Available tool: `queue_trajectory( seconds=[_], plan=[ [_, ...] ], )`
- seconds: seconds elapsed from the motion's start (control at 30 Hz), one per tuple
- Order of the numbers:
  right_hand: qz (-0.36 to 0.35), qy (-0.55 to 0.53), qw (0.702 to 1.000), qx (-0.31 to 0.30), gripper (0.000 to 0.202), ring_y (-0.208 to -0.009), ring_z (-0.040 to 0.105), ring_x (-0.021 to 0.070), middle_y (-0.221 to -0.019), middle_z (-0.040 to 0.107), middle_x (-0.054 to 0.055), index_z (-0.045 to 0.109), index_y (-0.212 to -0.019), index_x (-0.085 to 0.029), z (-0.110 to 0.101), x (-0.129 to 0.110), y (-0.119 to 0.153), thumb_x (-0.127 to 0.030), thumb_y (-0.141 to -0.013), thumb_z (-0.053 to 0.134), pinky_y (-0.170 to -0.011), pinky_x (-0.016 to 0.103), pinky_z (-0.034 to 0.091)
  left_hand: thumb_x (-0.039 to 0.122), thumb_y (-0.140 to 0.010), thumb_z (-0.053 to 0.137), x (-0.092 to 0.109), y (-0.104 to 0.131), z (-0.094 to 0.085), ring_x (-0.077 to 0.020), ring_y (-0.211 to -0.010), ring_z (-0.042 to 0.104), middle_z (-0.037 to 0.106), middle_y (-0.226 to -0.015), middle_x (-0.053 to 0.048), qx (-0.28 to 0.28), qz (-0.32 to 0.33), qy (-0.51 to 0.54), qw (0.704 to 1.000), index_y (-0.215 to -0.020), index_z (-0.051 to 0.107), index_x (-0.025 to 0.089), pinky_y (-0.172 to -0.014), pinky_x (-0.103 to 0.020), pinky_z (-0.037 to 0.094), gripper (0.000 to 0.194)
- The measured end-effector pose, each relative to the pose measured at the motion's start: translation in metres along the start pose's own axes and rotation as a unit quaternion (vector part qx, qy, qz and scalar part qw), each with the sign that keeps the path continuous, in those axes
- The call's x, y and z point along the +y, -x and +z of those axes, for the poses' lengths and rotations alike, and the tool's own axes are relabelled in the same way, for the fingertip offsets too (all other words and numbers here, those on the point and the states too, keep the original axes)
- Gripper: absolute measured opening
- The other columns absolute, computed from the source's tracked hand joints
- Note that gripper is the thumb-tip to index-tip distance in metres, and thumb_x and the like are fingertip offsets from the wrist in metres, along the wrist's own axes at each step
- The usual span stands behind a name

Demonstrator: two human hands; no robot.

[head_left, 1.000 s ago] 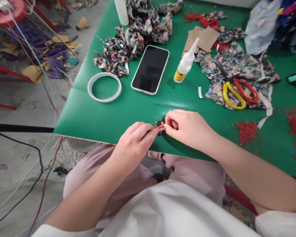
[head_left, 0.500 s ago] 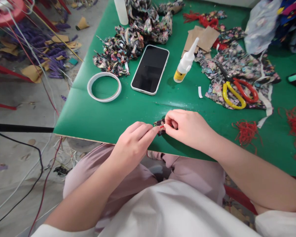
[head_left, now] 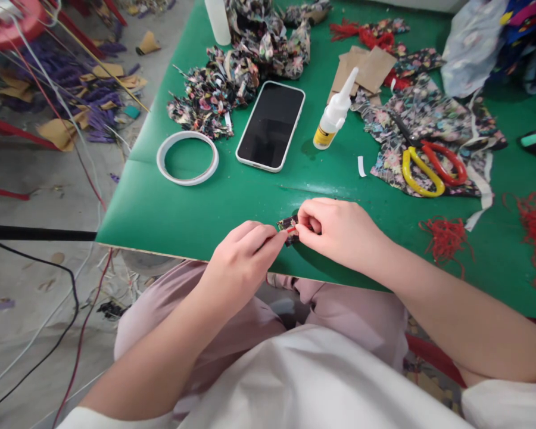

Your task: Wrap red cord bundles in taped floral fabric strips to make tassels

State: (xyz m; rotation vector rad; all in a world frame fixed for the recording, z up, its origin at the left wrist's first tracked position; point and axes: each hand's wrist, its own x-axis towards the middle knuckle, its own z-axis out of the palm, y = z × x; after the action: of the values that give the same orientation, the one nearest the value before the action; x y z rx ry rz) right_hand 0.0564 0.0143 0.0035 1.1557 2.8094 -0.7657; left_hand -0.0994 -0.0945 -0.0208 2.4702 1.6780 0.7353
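A small piece of dark floral fabric lies near the table's front edge, between my two hands. Across it runs a short length of red string. My left hand is closed, its thumb and finger meeting the string's left end. From the other side my right hand pinches the string's right end over the fabric, with the fingers curled. Part of the fabric is hidden under the right fingers.
Beyond my hands lie a tape roll, a phone and a glue bottle. Scissors rest on floral fabric at right. Red string piles sit near my right forearm. Gathered floral fabric is at the back left.
My left thumb and finger have drawn back slightly to the left, and a little more of the fabric shows. My right hand stays almost still. The view has shifted very slightly.
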Motion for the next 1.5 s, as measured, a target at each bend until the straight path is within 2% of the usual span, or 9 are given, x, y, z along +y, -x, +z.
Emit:
queue_trajectory(
  seconds=[0.3, 0.63, 1.1, 1.5],
  plan=[
    [0.004, -0.008, 1.000, -0.002, 0.009, -0.058, 0.045, 0.0092, -0.068, 0.055, -0.002, 0.052, -0.068, -0.019, -0.0008, -0.0006, -0.0001, -0.022, -0.076, 0.049, -0.054, 0.023, 0.027, 0.009, -0.086, 0.045, 0.0039, -0.0011, -0.0006, -0.0176, -0.080, 0.053, 0.059, -0.088, -0.011, 0.003, 0.006, -0.010, 1.000, -0.106, 0.055, 0.006, -0.073, -0.033, 0.050, 0.022],
    [0.001, -0.019, 1.000, 0.000, 0.011, -0.058, 0.044, 0.0091, -0.066, 0.053, -0.002, 0.052, -0.065, -0.018, -0.0018, 0.0006, -0.0005, -0.022, -0.075, 0.049, -0.054, 0.024, 0.027, 0.011, -0.087, 0.043, 0.0050, -0.0030, -0.0021, -0.0175, -0.079, 0.052, 0.059, -0.088, -0.012, -0.019, 0.002, -0.023, 1.000, -0.105, 0.055, 0.006, -0.071, -0.033, 0.050, 0.022],
    [0.008, 0.004, 1.000, 0.018, 0.010, -0.057, 0.043, 0.0092, -0.065, 0.053, -0.002, 0.050, -0.065, -0.018, 0.0017, 0.0010, -0.0015, -0.022, -0.074, 0.048, -0.053, 0.024, 0.026, 0.012, -0.089, 0.039, 0.0067, -0.0037, -0.0023, -0.0174, -0.078, 0.053, 0.059, -0.086, -0.010, -0.025, -0.001, -0.032, 0.999, -0.104, 0.054, 0.008, -0.068, -0.032, 0.049, 0.022],
    [0.001, 0.009, 1.000, 0.015, 0.009, -0.055, 0.043, 0.0087, -0.061, 0.052, -0.003, 0.049, -0.063, -0.019, -0.0007, 0.0018, -0.0027, -0.022, -0.072, 0.049, -0.051, 0.024, 0.023, 0.011, -0.089, 0.038, 0.0068, -0.0049, -0.0031, -0.0185, -0.077, 0.053, 0.059, -0.084, -0.011, -0.023, 0.001, -0.038, 0.999, -0.101, 0.057, 0.005, -0.067, -0.033, 0.049, 0.023]
  ],
)
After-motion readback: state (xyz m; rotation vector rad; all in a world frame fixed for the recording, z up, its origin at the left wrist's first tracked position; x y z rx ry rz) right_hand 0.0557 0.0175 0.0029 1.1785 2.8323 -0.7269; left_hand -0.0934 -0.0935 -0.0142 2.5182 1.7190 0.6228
